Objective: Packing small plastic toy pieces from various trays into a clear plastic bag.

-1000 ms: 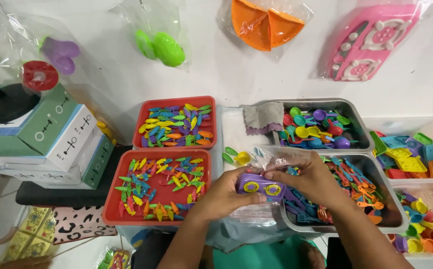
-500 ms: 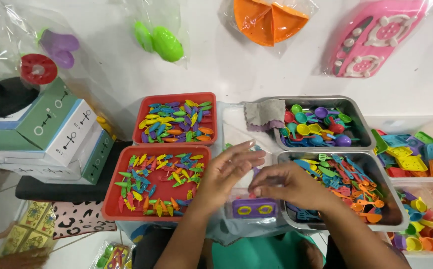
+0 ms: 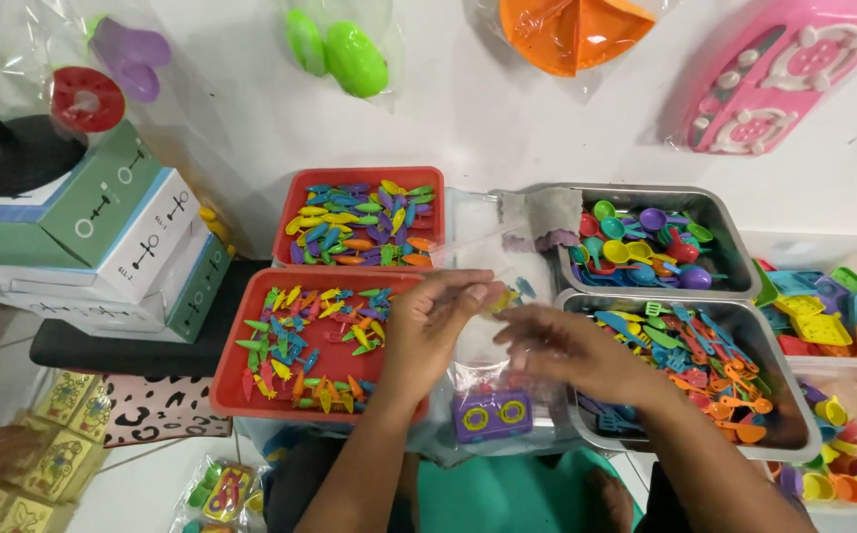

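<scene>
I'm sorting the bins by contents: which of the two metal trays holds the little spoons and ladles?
The far metal tray, at the back by the wall. It holds round-bowled spoons; the near metal tray, beside the right hand, holds flat spatulas and forks.

A clear plastic bag [image 3: 487,370] held upright between both hands, mouth at the top. Inside at the bottom lies a small purple toy stove [image 3: 490,416] with two yellow rings facing up.

A toy-packing workplace; sorted plastic toys fill red trays [image 3: 241,380] and metal trays [image 3: 724,232].
</scene>
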